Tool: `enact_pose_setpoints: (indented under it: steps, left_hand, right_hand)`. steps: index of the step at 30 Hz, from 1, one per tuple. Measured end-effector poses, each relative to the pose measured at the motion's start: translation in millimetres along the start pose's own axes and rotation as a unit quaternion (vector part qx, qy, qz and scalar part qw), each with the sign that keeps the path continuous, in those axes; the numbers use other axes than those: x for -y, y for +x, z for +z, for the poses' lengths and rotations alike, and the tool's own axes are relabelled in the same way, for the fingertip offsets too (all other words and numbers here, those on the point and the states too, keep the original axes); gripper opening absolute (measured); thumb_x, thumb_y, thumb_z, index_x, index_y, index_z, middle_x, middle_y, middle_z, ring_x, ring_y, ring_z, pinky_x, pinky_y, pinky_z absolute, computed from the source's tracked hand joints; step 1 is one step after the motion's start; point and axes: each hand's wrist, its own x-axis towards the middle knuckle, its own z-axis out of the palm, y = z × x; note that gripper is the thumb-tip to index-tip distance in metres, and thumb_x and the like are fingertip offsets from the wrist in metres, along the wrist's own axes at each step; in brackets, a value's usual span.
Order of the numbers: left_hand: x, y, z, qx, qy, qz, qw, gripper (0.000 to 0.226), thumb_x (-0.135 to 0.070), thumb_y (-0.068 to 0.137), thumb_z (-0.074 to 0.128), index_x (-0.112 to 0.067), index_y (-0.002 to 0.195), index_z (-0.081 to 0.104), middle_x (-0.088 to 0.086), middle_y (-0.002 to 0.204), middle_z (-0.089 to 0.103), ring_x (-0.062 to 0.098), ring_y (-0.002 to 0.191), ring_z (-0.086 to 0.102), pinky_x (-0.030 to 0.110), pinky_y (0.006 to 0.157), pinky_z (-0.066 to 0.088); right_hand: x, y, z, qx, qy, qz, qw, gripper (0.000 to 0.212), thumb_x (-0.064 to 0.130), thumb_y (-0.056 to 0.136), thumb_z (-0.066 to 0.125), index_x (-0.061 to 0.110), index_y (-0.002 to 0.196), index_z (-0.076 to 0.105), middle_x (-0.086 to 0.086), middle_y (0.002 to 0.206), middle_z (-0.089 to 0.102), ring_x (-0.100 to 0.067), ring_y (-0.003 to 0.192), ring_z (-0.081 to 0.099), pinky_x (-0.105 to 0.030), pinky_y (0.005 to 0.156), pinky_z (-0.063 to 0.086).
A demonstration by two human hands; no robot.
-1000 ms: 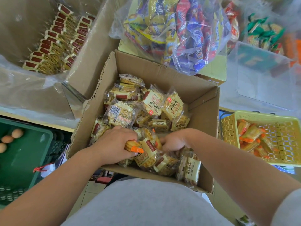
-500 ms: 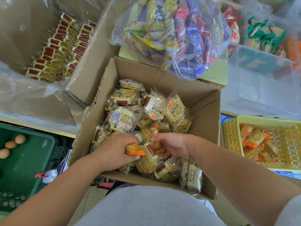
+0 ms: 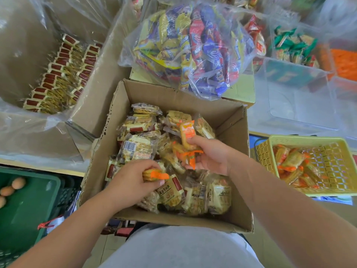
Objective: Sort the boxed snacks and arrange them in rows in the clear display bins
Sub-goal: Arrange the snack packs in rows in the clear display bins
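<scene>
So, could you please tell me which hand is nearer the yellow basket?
Right. The right hand, holding orange packets, is over the box just left of the basket; the left hand, gripping another packet, is farther left over the box.

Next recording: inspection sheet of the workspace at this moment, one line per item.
surface: mostly hidden under boxes and bins.
job's things: cardboard box of wrapped snacks; yellow basket holding orange packets; clear bin beyond it.
clutter: bag of mixed snacks; lined box of red-labelled packets; green crate with eggs.
hands: left hand grips an orange packet; right hand holds a handful of packets.
cables: nothing seen.
surroundings: green-wrapped snacks top right.
</scene>
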Motion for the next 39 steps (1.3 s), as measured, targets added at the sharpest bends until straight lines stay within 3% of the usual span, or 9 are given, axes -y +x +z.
enact_pose_setpoints:
  steps: [4, 7, 13, 19, 26, 30, 35, 37, 39]
  left_hand:
    - [-22, 8, -5, -0.023, -0.114, -0.042, 0.992, 0.026, -0.050, 0.083, 0.080, -0.042, 0.101, 0.063, -0.017, 0.075, 0.068, 0.002, 0.057, 0.060, 0.030, 0.056, 0.047]
    - [-52, 19, -2, -0.018, -0.194, -0.071, 0.978, 0.036, -0.065, 0.070, 0.073, -0.052, 0.102, 0.060, -0.015, 0.090, 0.073, 0.014, 0.085, 0.071, 0.042, 0.076, 0.058]
    - [-125, 41, 42, 0.022, -0.311, -0.077, 0.947, 0.028, -0.032, 0.089, 0.063, -0.019, 0.114, 0.063, -0.004, 0.102, 0.078, 0.015, 0.095, 0.075, 0.054, 0.086, 0.062]
    - [-203, 57, 115, 0.069, -0.271, -0.021, 0.960, 0.017, -0.016, 0.100, 0.065, -0.031, 0.103, 0.072, 0.007, 0.103, 0.076, 0.020, 0.092, 0.074, 0.037, 0.076, 0.064]
    - [-266, 97, 212, 0.026, -0.096, 0.037, 0.994, 0.019, -0.048, 0.080, 0.076, -0.035, 0.093, 0.075, -0.008, 0.081, 0.077, 0.015, 0.077, 0.074, 0.044, 0.081, 0.060]
    - [-277, 127, 262, -0.049, 0.065, 0.065, 0.995, 0.020, -0.054, 0.078, 0.075, -0.035, 0.083, 0.069, -0.015, 0.075, 0.069, 0.000, 0.073, 0.064, 0.027, 0.058, 0.047]
    - [-267, 145, 283, -0.038, 0.332, 0.063, 0.940, 0.075, -0.059, 0.085, 0.071, -0.027, 0.149, 0.048, -0.001, 0.140, 0.057, 0.025, 0.129, 0.049, 0.043, 0.105, 0.044]
    - [-261, 138, 285, -0.014, 0.359, 0.086, 0.929, 0.074, -0.060, 0.087, 0.068, -0.028, 0.150, 0.047, -0.003, 0.146, 0.049, 0.024, 0.135, 0.042, 0.041, 0.110, 0.038]
    - [-255, 123, 282, -0.004, 0.342, 0.111, 0.933, 0.064, -0.056, 0.088, 0.069, -0.028, 0.144, 0.055, -0.001, 0.148, 0.048, 0.024, 0.137, 0.041, 0.042, 0.113, 0.036]
  right_hand:
    - [10, -36, -29, -0.025, 0.028, -0.096, 0.995, 0.034, 0.030, 0.098, 0.057, 0.009, 0.124, 0.062, -0.016, 0.111, 0.074, -0.028, 0.089, 0.072, -0.042, 0.083, 0.059]
    - [2, -67, -57, -0.065, 0.031, -0.156, 0.985, 0.025, 0.033, 0.093, 0.059, 0.017, 0.104, 0.075, -0.016, 0.108, 0.075, -0.027, 0.083, 0.071, -0.040, 0.082, 0.058]
    - [-31, -123, -131, -0.190, -0.052, -0.250, 0.948, 0.029, 0.037, 0.094, 0.055, 0.015, 0.097, 0.076, -0.020, 0.100, 0.073, -0.028, 0.091, 0.071, -0.040, 0.078, 0.058]
    - [-61, -160, -238, -0.303, -0.006, -0.271, 0.914, 0.041, 0.050, 0.071, 0.064, 0.019, 0.095, 0.076, -0.005, 0.087, 0.074, -0.018, 0.078, 0.066, -0.027, 0.069, 0.053]
    - [-83, -175, -347, -0.390, -0.057, -0.216, 0.893, 0.026, 0.048, 0.079, 0.060, 0.025, 0.070, 0.068, 0.012, 0.060, 0.056, -0.006, 0.056, 0.050, -0.035, 0.066, 0.038]
    - [-90, -175, -384, -0.404, -0.152, -0.191, 0.882, 0.038, 0.052, 0.085, 0.062, 0.015, 0.077, 0.066, -0.006, 0.066, 0.060, -0.014, 0.063, 0.053, -0.032, 0.060, 0.038]
    - [-91, -167, -397, -0.412, -0.328, -0.196, 0.827, 0.038, 0.037, 0.091, 0.069, 0.017, 0.065, 0.049, 0.000, 0.071, 0.048, -0.008, 0.057, 0.044, -0.017, 0.052, 0.032]
    - [-93, -164, -397, -0.380, -0.376, -0.173, 0.827, 0.017, 0.042, 0.089, 0.068, 0.026, 0.088, 0.060, 0.002, 0.097, 0.054, -0.011, 0.077, 0.055, -0.028, 0.065, 0.040]
    - [-98, -162, -397, -0.351, -0.425, -0.139, 0.823, 0.047, 0.047, 0.086, 0.070, 0.032, 0.127, 0.056, 0.001, 0.123, 0.053, -0.021, 0.106, 0.057, -0.036, 0.084, 0.046]
